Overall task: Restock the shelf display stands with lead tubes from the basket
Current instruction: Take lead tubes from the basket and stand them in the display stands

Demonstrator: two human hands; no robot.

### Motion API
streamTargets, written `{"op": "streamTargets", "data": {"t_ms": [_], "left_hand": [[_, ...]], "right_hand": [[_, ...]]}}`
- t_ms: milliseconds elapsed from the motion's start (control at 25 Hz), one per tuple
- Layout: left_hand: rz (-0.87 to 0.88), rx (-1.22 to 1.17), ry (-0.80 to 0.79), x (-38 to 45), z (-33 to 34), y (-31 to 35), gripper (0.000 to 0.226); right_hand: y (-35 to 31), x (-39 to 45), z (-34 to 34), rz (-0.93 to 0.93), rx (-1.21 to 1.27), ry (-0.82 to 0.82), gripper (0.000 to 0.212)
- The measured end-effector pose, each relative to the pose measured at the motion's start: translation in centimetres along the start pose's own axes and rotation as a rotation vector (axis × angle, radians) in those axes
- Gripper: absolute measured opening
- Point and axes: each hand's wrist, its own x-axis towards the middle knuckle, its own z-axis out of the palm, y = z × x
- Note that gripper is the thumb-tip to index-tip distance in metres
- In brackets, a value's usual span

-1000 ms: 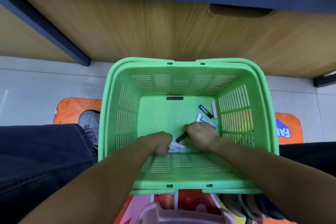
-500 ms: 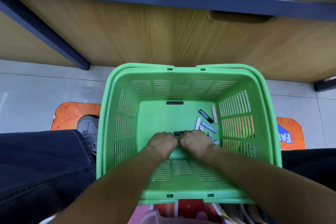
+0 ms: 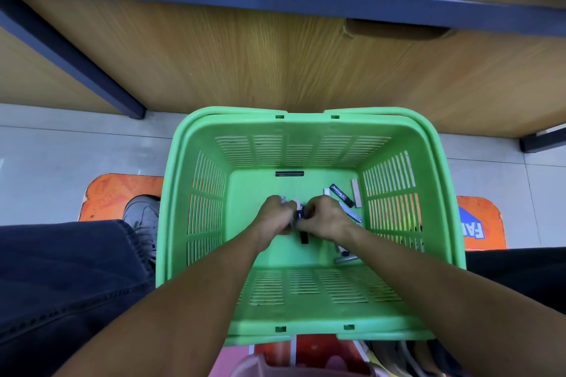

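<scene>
Far left of the hands, a grey shoe (image 3: 142, 217) rests on an orange floor mat (image 3: 119, 193), beside a dark trouser leg (image 3: 61, 278). The green basket (image 3: 196, 162) sits on the tiled floor in front of a wooden shelf unit (image 3: 275, 55); both forearms reach down into it. The left hand (image 3: 274, 216) is clenched, fingers curled around a small bundle of lead tubes (image 3: 298, 210), pale tube ends showing just above its knuckles. The right hand (image 3: 324, 217) meets it at the middle of the basket floor, fingers curled and pinching the same bundle from the other side; the two hands touch. Exactly how many tubes are in the bundle cannot be told. A black tube (image 3: 303, 237) lies just below the joined hands. Beyond the hands, near the far wall, lies a single black tube (image 3: 289, 174). Right of the right hand, loose tubes are scattered: a black one (image 3: 341, 193), a pale one (image 3: 356, 193) against the right wall, and a grey one (image 3: 346, 259) near the right wrist. Far right, another orange mat (image 3: 481, 223) shows past the basket rim.
</scene>
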Motion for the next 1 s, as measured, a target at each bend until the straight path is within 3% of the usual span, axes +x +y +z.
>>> {"op": "streamTargets", "data": {"t_ms": [120,200,320,440,480,600,680,880,1000], "left_hand": [[-0.066,-0.198,-0.081,0.0,0.3,0.5,0.026],[-0.058,-0.202,-0.116,0.4,0.6,0.3,0.037],[-0.048,-0.193,-0.092,0.2,1.0,0.1,0.035],[0.031,-0.198,-0.014,0.4,0.8,0.2,0.034],[0.11,-0.085,0.045,0.9,0.5,0.2,0.037],[0.43,0.711,0.235,1.8,-0.4,0.6,0.02],[0.598,1.032,0.199,2.0,-0.4,1.1,0.015],[0.681,1.385,0.01,2.4,1.4,1.0,0.018],[0.611,1.369,-0.034,2.7,1.7,0.6,0.006]], "right_hand": [[-0.9,-0.4,-0.4,-0.008,0.242,-0.081,0.014],[-0.8,-0.3,-0.2,-0.024,0.41,-0.086,0.011],[-0.4,-0.2,-0.1,0.027,0.553,0.015,0.013],[0.4,0.2,-0.9,-0.001,0.742,-0.068,0.02],[0.8,0.3,-1.6,0.002,0.633,-0.035,0.027],[2.6,0.3,-3.1,-0.024,-0.298,0.317,0.039],[3.0,-0.4,-2.9,0.021,-0.542,0.332,0.044],[3.3,0.7,-2.0,0.124,-0.498,0.265,0.061],[3.1,1.0,-2.6,0.156,-0.264,0.28,0.062]]}}
